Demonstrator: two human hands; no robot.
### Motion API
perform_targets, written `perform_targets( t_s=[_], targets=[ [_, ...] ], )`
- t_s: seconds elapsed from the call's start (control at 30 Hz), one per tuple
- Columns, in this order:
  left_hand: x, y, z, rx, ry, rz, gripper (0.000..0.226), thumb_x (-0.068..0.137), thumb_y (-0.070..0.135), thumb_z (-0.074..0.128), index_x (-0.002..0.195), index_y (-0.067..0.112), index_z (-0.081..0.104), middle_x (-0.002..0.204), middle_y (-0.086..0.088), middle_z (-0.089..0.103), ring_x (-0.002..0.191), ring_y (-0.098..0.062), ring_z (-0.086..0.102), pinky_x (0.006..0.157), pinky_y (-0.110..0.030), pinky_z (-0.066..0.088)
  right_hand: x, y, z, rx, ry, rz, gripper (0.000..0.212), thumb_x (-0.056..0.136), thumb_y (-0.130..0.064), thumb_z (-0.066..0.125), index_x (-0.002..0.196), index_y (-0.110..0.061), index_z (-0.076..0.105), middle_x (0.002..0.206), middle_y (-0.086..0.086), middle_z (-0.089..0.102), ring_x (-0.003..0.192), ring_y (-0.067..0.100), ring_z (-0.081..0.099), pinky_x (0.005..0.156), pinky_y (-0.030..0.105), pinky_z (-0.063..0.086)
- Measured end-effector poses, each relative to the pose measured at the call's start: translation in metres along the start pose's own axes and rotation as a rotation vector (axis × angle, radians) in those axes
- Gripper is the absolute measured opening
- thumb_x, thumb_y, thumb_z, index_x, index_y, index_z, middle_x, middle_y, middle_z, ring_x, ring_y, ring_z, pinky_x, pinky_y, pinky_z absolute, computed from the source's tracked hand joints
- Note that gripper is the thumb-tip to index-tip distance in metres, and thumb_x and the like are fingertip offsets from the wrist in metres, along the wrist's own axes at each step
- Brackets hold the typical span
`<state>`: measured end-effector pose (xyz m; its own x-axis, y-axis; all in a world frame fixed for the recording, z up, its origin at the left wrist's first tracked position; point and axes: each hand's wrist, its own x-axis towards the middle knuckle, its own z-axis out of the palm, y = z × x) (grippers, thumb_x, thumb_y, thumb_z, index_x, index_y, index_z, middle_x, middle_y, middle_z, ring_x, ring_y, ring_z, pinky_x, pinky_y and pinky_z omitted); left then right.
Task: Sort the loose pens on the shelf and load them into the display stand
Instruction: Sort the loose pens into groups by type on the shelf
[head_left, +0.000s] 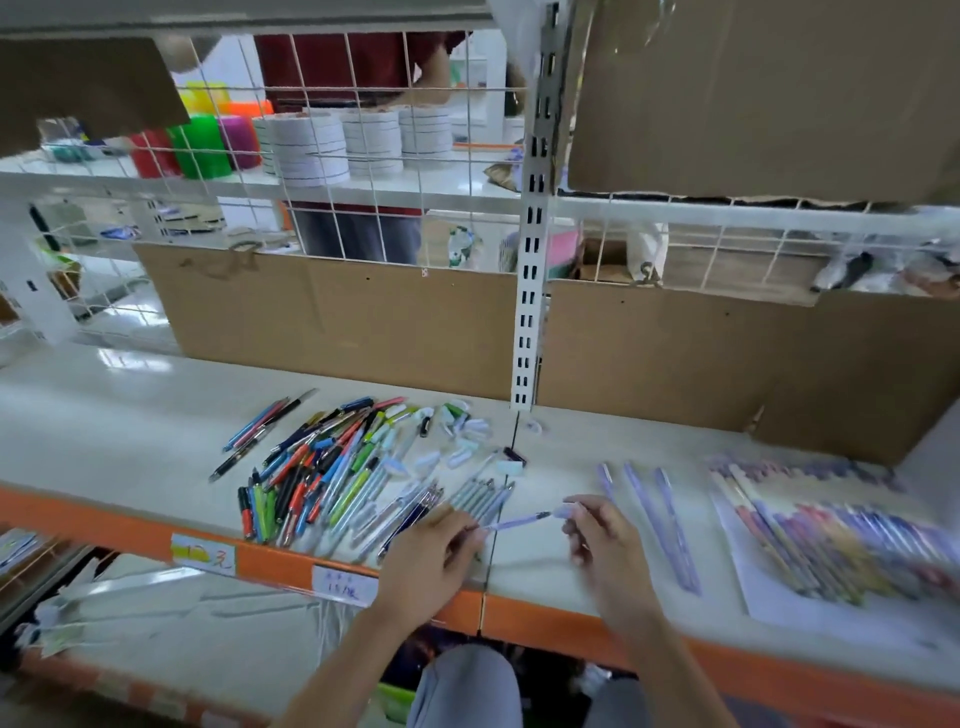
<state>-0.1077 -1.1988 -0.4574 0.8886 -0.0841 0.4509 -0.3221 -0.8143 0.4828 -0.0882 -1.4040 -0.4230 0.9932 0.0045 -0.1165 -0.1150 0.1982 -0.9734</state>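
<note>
Holding a lilac pen (514, 519) by its barrel, left hand (431, 561) pinched shut; right hand (605, 535) grips a lilac cap (569, 510) just off the tip. Hands apart above the shelf (104, 415). Loose pen pile (332, 467) beyond left hand; three lilac pens (660, 514) right of right hand.

Two hands: the left hand (431, 558) and the right hand (605, 535). One purple pen (514, 520) between them, one cap (569, 510) apart from it. Three purple pens (670, 525) lie separately. The mixed pile of pens (322, 467) is too dense to count. Two price labels (203, 554) on the shelf (130, 415) edge.
</note>
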Motion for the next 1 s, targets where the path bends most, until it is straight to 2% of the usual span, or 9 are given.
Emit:
perform_targets(
  t_s=[0.23,0.4,0.57,0.67,0.8,0.9,1.0],
  targets=[
    [0.000,0.000,-0.001,-0.031,-0.048,-0.023,0.021,0.089,0.050,0.039,0.085,0.033,0.051,0.073,0.023,0.045,0.057,0.000,0.048,0.050,-0.014,0.034,0.000,0.003,-0.002,-0.096,0.000,-0.020,0.015,0.097,-0.006,0.047,0.096,-0.008,0.062,0.073,0.004,0.053,0.057,0.010,0.041,0.049,0.021,0.036],
    [-0.002,0.001,-0.001,-0.044,-0.053,0.002,0.019,0.090,0.049,0.040,0.088,0.032,0.049,0.076,0.015,0.054,0.059,-0.007,0.051,0.048,-0.017,0.036,-0.003,0.002,0.001,-0.243,-0.079,-0.035,0.014,0.095,-0.009,0.051,0.096,-0.010,0.065,0.069,0.003,0.054,0.054,0.006,0.045,0.050,0.019,0.039],
    [-0.001,-0.001,0.000,-0.070,-0.050,0.005,0.028,0.089,0.047,0.043,0.079,0.026,0.058,0.075,0.015,0.056,0.057,-0.005,0.050,0.050,-0.011,0.032,-0.003,-0.001,0.003,-0.309,-0.137,-0.014,0.012,0.094,-0.008,0.053,0.096,-0.011,0.065,0.067,0.004,0.055,0.056,0.009,0.049,0.056,0.018,0.044],
    [0.003,-0.001,-0.001,-0.138,-0.048,-0.016,0.029,0.087,0.043,0.049,0.075,0.021,0.063,0.073,0.012,0.057,0.059,-0.010,0.051,0.052,-0.020,0.038,-0.002,-0.001,0.005,-0.331,-0.131,-0.002,0.010,0.093,-0.008,0.055,0.093,-0.010,0.065,0.068,0.005,0.056,0.055,0.010,0.049,0.056,0.018,0.044],
    [0.006,-0.002,-0.004,-0.144,-0.045,-0.052,0.023,0.086,0.033,0.054,0.075,0.014,0.062,0.069,0.009,0.056,0.061,-0.010,0.050,0.054,-0.023,0.037,0.001,-0.004,0.014,-0.357,-0.150,0.003,0.010,0.093,-0.010,0.055,0.090,-0.008,0.064,0.068,0.005,0.056,0.053,0.009,0.049,0.055,0.022,0.043],
    [0.005,-0.004,-0.005,-0.173,-0.021,-0.091,0.033,0.086,0.042,0.050,0.077,0.013,0.061,0.066,0.014,0.051,0.059,-0.011,0.049,0.053,-0.026,0.038,0.004,-0.011,0.021,-0.386,-0.147,0.051,0.020,0.093,-0.020,0.057,0.080,-0.005,0.061,0.064,0.004,0.056,0.046,0.008,0.045,0.047,0.021,0.038],
    [0.011,0.003,-0.004,-0.168,0.017,-0.065,0.040,0.088,0.050,0.044,0.078,0.015,0.060,0.065,0.015,0.048,0.056,-0.007,0.046,0.051,-0.018,0.032,0.007,-0.015,0.030,-0.292,-0.038,0.139,0.033,0.094,-0.031,0.056,0.071,-0.007,0.058,0.057,0.002,0.053,0.046,0.011,0.041,0.044,0.020,0.033]
  ],
)
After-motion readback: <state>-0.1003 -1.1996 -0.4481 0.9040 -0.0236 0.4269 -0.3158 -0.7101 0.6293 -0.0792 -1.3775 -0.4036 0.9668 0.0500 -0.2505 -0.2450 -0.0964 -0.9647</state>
